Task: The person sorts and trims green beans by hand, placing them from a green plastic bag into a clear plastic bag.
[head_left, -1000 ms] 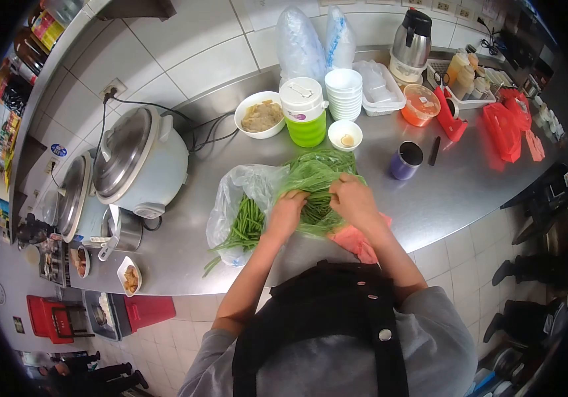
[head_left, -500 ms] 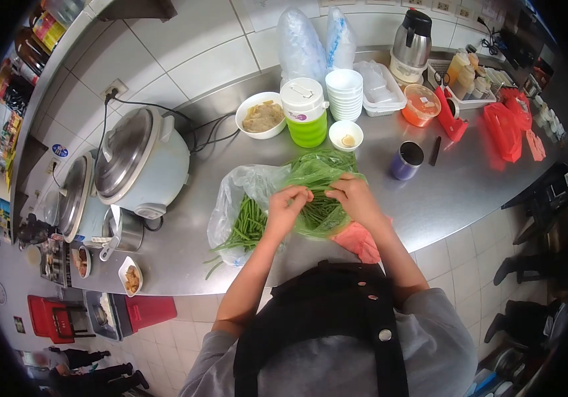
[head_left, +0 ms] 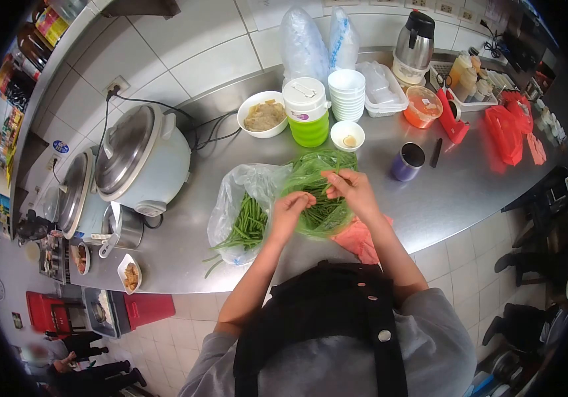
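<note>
Right now your left hand [head_left: 288,213] and right hand [head_left: 353,190] are both over the green bag [head_left: 310,178] on the counter [head_left: 443,192], close together but not touching. The left hand's fingertips pinch a bean from the pile of beans [head_left: 324,210] inside that bag. The right hand is pinched on another bean just above, fingers curled, its wrist over the pink cloth [head_left: 358,239] at the counter edge. Just left of the green bag lies a clear bag [head_left: 234,192], open, with more beans [head_left: 247,225] spilling toward you. Behind the bags stand a green jug [head_left: 306,111], a bowl [head_left: 263,115] of food, a stack of cups [head_left: 346,94] and a small dish [head_left: 347,134]. A purple mug [head_left: 406,161] sits to your right, near the bag but apart from it. Two rice cookers [head_left: 140,159] stand well to the left.
</note>
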Tool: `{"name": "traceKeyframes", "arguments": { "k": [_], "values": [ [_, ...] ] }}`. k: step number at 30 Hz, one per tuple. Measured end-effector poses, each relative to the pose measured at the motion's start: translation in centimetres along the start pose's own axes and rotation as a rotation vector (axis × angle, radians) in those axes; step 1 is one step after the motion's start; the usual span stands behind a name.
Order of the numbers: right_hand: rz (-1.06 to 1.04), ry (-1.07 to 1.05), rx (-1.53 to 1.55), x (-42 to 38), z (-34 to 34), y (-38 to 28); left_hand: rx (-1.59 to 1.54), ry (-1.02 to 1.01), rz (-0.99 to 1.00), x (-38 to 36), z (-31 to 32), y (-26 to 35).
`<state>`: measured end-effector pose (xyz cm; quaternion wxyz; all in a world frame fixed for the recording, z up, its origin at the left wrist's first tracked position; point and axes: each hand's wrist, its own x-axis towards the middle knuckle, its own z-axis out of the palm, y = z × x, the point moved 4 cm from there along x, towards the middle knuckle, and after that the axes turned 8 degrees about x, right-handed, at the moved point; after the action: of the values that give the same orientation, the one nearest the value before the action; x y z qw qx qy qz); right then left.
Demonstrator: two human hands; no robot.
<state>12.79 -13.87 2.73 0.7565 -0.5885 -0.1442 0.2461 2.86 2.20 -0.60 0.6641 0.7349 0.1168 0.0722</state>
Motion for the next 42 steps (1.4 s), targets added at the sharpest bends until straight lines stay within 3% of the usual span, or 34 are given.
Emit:
{"name": "traceKeyframes", "arguments": {
  "k": [3,7,10,16,19,23,25,27,29,33,34,36,37,39,41,42],
  "values": [
    [-0.135,-0.001,-0.083,0.1,0.4,-0.3,-0.041,-0.028,-0.009,0.0,1.2,0.4],
    [-0.163,-0.007,-0.119,-0.2,0.8,-0.2,-0.028,-0.04,-0.026,0.4,1.6,0.8],
    [-0.213,-0.018,-0.331,-0.2,0.9,-0.1,0.073,-0.139,0.02,0.6,2.0,0.9],
    [-0.209,0.055,-0.138,-0.8,1.6,0.3,0.201,-0.095,0.001,0.5,1.9,0.9],
    [-0.121,0.102,0.112,-0.4,1.1,1.5,0.19,-0.018,0.018,0.0,2.0,1.1],
    [-0.353,0.229,-0.025,-1.5,2.6,-2.7,0.146,0.087,0.025,-0.3,2.6,1.0],
    [-0.604,0.216,-0.085,-3.0,5.3,-6.5,0.722,0.138,0.395,0.0,2.9,0.0],
    [-0.748,0.063,-0.283,-3.0,8.1,-6.9,0.797,0.033,0.463,0.6,3.3,-1.9],
    [-0.844,-0.064,-0.404,-3.3,11.4,-7.3,0.81,0.157,0.469,0.9,3.7,-2.6],
    [-0.723,-0.085,-0.709,-1.0,13.6,-2.9,0.844,0.396,0.474,0.4,3.2,-2.8],
    [-0.643,-0.152,-0.618,0.3,12.4,-2.2,0.852,0.436,0.472,0.0,2.6,-2.5],
    [-0.471,-0.215,-0.416,1.1,10.1,-2.5,0.681,0.154,0.372,-1.9,1.2,-0.9],
    [-0.444,-0.177,-0.38,1.2,8.9,-2.6,0.679,0.157,0.361,-3.5,0.4,0.9],
    [-0.444,-0.132,-0.458,1.3,6.1,-2.9,0.947,0.305,0.544,-6.7,-1.2,4.8],
    [-0.35,-0.141,-0.411,0.9,3.6,-3.0,1.017,0.481,0.525,-8.7,-5.6,3.7],
    [-0.278,-0.124,-0.435,0.8,2.2,-2.4,1.039,0.548,0.419,-9.8,-8.3,2.9]
  ]
}}
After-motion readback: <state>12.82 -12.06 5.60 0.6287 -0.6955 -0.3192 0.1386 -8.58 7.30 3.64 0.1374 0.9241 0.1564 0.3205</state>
